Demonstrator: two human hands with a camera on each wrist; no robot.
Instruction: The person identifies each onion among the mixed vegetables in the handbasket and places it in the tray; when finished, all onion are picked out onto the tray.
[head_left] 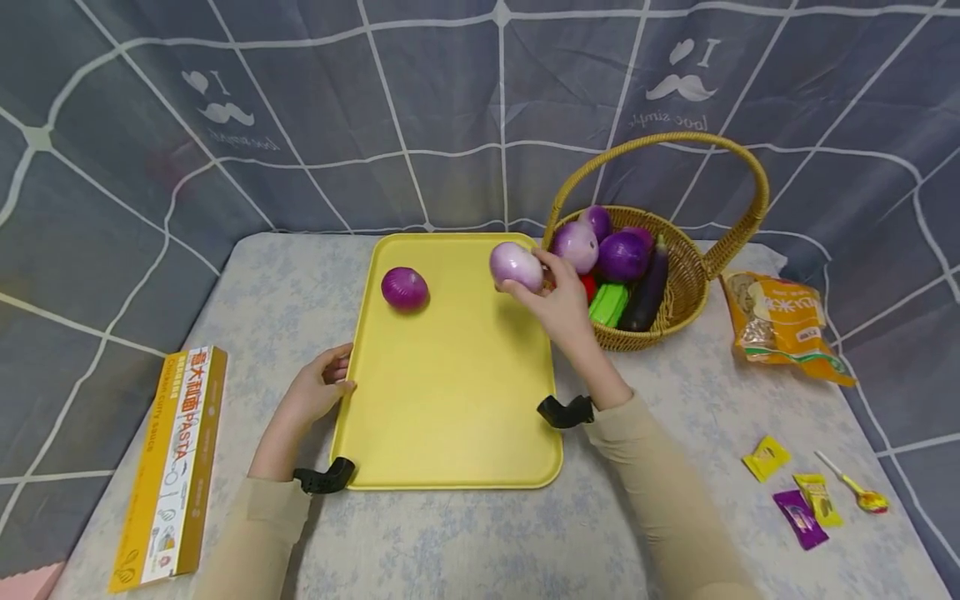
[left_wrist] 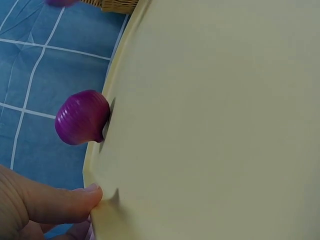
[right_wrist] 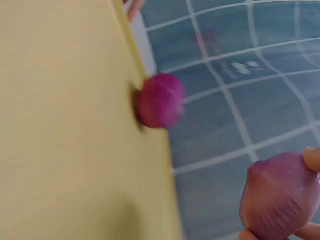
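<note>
the worktop (head_left: 480,542) is the biggest thing here. the yellow tray (head_left: 450,392) lies flat on it, with just one thing set down on it, so i think the work is only a little way along. the basket (head_left: 686,279) stands just beside the tray, at its far right corner. the pasta box (head_left: 171,471) lies to the left of the tray, and the orange bag (head_left: 780,321) to the right of the tray, past the basket.

the left hand (head_left: 321,385) grips the left edge of the tray, with its thumb over the rim. the right hand (head_left: 558,300) has its fingers and thumb round the pale onion (head_left: 516,265), up over the tray near the far right corner. that one is not put down yet.

the dark onion (head_left: 405,289) sits on the tray near the far left corner, so that one looks done. more purple onions (head_left: 624,256) and an eggplant (head_left: 651,287) are in the basket beside the tray. they may be left to do; i cannot tell how many. the sweets (head_left: 767,458) and the lollipop (head_left: 872,502) lie well to the right of the tray, and look like no part of this.
</note>
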